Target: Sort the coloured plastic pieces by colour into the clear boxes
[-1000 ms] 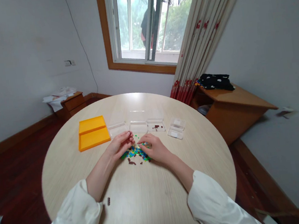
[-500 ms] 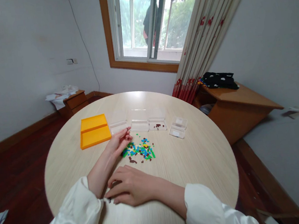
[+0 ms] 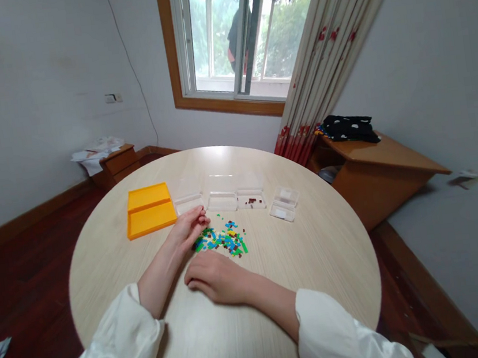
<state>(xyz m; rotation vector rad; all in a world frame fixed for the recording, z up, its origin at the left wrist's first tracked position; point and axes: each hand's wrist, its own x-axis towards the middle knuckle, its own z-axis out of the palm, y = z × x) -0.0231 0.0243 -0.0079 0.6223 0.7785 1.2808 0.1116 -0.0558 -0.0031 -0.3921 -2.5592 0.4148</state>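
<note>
A loose pile of small building bricks, mostly blue and green with some brown and a few yellow, lies mid-table. My left hand rests at the pile's left edge, its fingers curled in and the thumb side up; what it may hold is too small to name. In front of the pile is my right hand, back upward, with its fingers drawn together and bent down; the fingertips are hidden, and so is anything under them. Several brown bricks sit in an open clear plastic box behind the pile.
A yellow two-part tray stands at the left of the round table. Two open clear boxes, one left and one in the middle, stand behind the pile. A smaller clear box is at the right.
My right hand has moved away from the left sleeve, forward and right towards the pile, and its fingers have drawn together. It now covers the brown bricks at the pile's front. My left hand has hardly moved.
</note>
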